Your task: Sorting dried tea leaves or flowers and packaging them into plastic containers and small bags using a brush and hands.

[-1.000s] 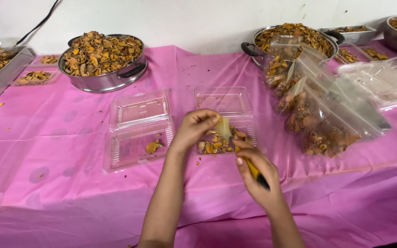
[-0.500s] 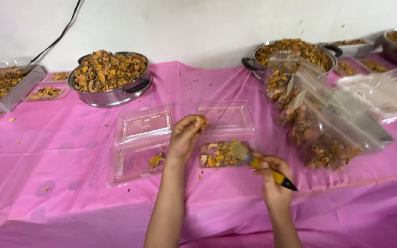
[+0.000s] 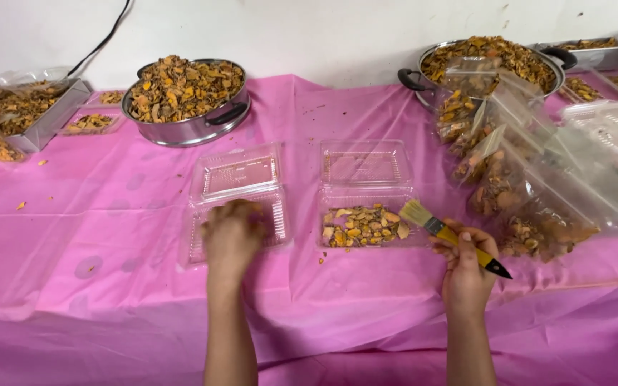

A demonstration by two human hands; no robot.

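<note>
My left hand [image 3: 232, 236] curls over the nearly empty left clamshell tray [image 3: 212, 243]; fingers' grip hidden, cannot tell. Right hand [image 3: 465, 268] fingers pinch the yellow-handled brush [image 3: 446, 235] beside the right tray [image 3: 363, 227], part-filled with dried slices; both lids open.

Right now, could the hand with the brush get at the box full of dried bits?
Probably yes. The right hand holds the brush right beside the open box, its lid back and nothing between.

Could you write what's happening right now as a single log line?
left hand: over left clear container, grip unclear | right hand: holds yellow-handled brush | right clear container: dried orange pieces inside | pink tablecloth
</note>
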